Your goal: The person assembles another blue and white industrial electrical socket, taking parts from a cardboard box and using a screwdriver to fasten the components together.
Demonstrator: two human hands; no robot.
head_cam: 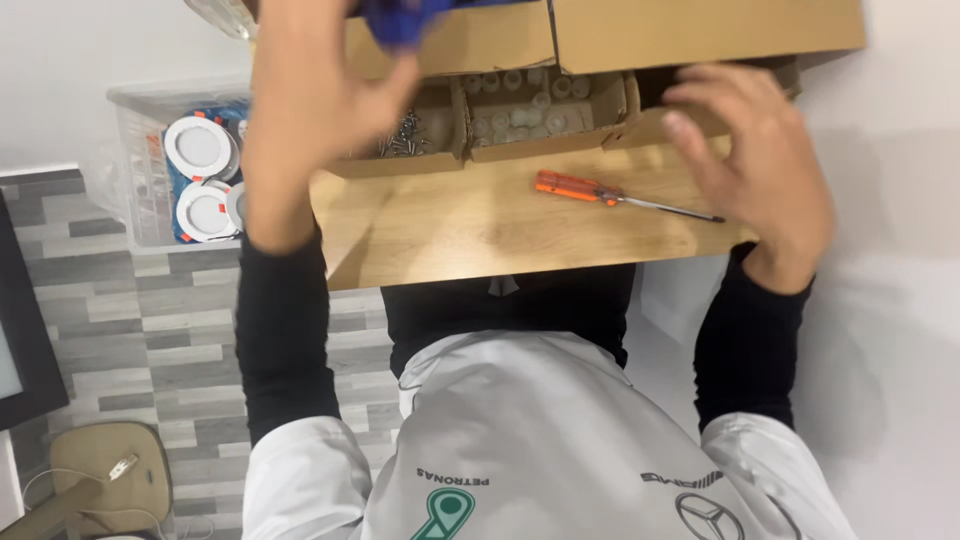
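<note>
The left hand [310, 110] pinches a crumpled blue object [400, 20] above the far left corner of the wooden worktop [450, 230]. The right hand [750, 170] hovers open and empty, fingers spread, over the far right edge beside the open cardboard boxes [520, 115]. An orange-handled screwdriver [600, 193] lies mid-worktop.

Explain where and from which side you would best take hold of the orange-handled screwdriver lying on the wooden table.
Probably by the orange handle, coming from above: the screwdriver lies flat on the table, handle thick and clear all round, its thin shaft pointing right toward the right hand.
</note>
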